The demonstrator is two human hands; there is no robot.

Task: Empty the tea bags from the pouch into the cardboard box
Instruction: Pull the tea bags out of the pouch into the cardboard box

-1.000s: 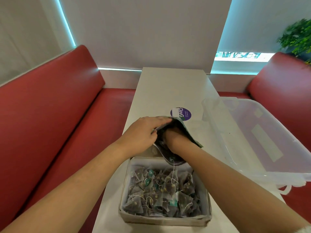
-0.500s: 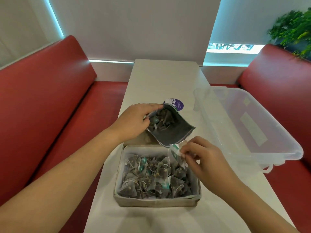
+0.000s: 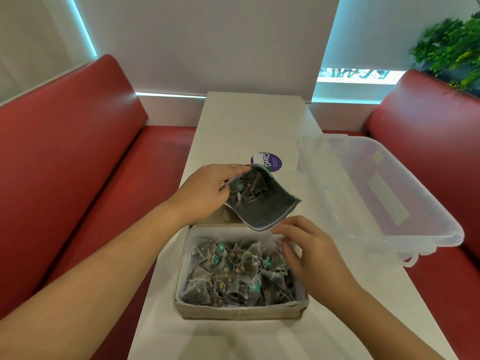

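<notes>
My left grip (image 3: 205,193) has its fingers curled round the left edge of the pouch (image 3: 262,211) and holds it tilted just above the far side of the cardboard box (image 3: 233,311), with the mouth open toward me. My right grip (image 3: 306,248) is over the right side of the box, fingers relaxed and empty, near the lip of the pouch. Many tea bags (image 3: 233,271) lie in the box, and a few are inside the pouch. A clear plastic tub (image 3: 389,203) is to the right of the box.

Our right hand (image 3: 309,249) is now out of the pouch (image 3: 262,203) and hovers over the right side of the cardboard box (image 3: 239,311), fingers loose, no longer pinching the tea bag we held a moment ago.
</notes>
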